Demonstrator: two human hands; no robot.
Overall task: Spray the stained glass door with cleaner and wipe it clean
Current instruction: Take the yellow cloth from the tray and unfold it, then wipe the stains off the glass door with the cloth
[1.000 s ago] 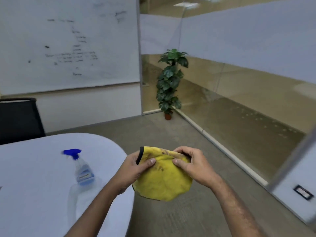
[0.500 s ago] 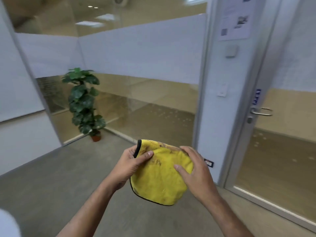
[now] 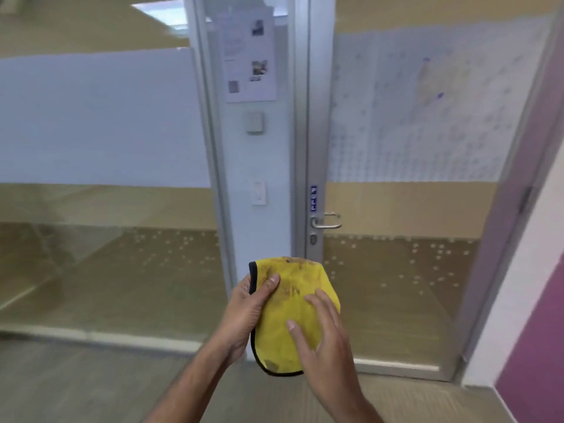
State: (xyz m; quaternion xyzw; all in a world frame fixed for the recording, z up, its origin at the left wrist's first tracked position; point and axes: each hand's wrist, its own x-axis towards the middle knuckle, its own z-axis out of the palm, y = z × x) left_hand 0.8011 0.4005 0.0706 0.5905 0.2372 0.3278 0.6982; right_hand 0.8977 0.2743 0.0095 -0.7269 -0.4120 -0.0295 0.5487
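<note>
the left hand point(image 3: 247, 312) is closed on the edge of a yellow cloth point(image 3: 293, 315), thumb pressed on its front near the black trim. the right hand point(image 3: 323, 334) lies flat and spread against the cloth's face, not gripping. brownish marks show on the cloth. the glass door point(image 3: 412, 166) stands just ahead, closed, its frosted band dotted with what look like purple smudges; its metal handle point(image 3: 328, 221) sits above the cloth.

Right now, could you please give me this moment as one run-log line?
left hand: grips yellow cloth | right hand: flat on cloth | glass door: stained, closed | spray bottle: unseen
</note>
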